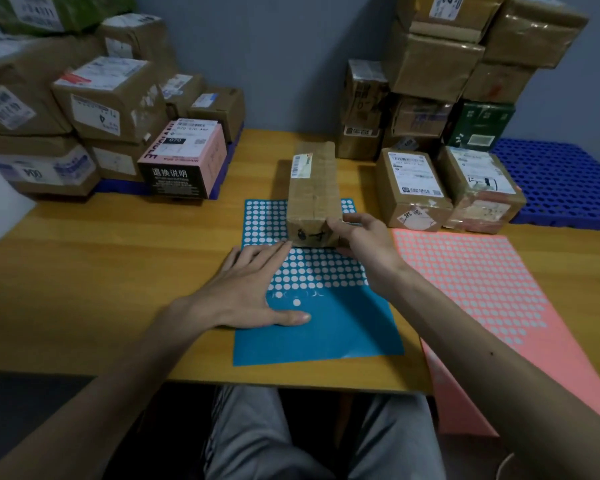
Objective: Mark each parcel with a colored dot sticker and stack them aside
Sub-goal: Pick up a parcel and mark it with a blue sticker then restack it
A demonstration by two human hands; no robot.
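Observation:
A long brown cardboard parcel [314, 192] lies on the far part of a blue dot-sticker sheet [329, 327] in the middle of the wooden table [94, 271]. My right hand [364, 244] holds the parcel's near right corner, thumb on its front face and fingers along its side. My left hand [253, 289] lies flat on the blue sheet's left part, fingers straight, fingertips near the parcel's lower left corner. A pink dot-sticker sheet [492, 289] lies to the right, hanging over the table's front edge.
Stacked parcels [94, 98] fill the back left, with a pink and black box [184, 161] in front. More parcels [437, 64] are piled at the back right, two boxes [413, 188] in front, beside a blue perforated pallet [561, 181].

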